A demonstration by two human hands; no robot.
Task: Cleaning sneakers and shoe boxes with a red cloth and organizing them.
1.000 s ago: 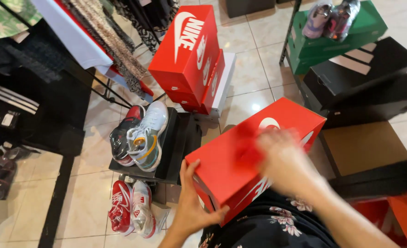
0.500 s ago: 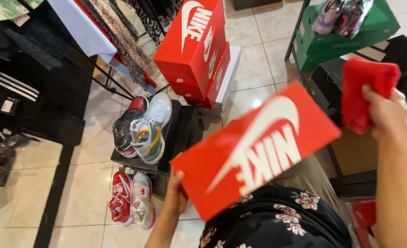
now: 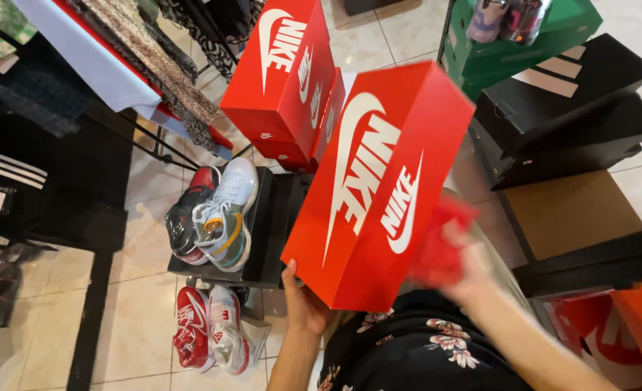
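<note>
My left hand [image 3: 303, 300] grips the lower corner of a red shoebox [image 3: 379, 181] with a white logo, tilted up on end over my lap. My right hand [image 3: 469, 264], blurred by motion, holds a crumpled red cloth [image 3: 437, 242] against the box's right side. Behind the box stands a stack of red shoeboxes [image 3: 285, 80] on the tiled floor.
A pair of grey and red sneakers [image 3: 216, 217] rests on a black box [image 3: 270, 232]; red sneakers [image 3: 205, 329] lie below. Black boxes [image 3: 567, 116], a green box [image 3: 524, 43] with shoes and a brown lid [image 3: 571, 213] sit right. A clothes rack [image 3: 140, 65] stands left.
The red box has been turned more upright and lifted. My right hand with the red cloth came down from the upper right to the box's right side.
</note>
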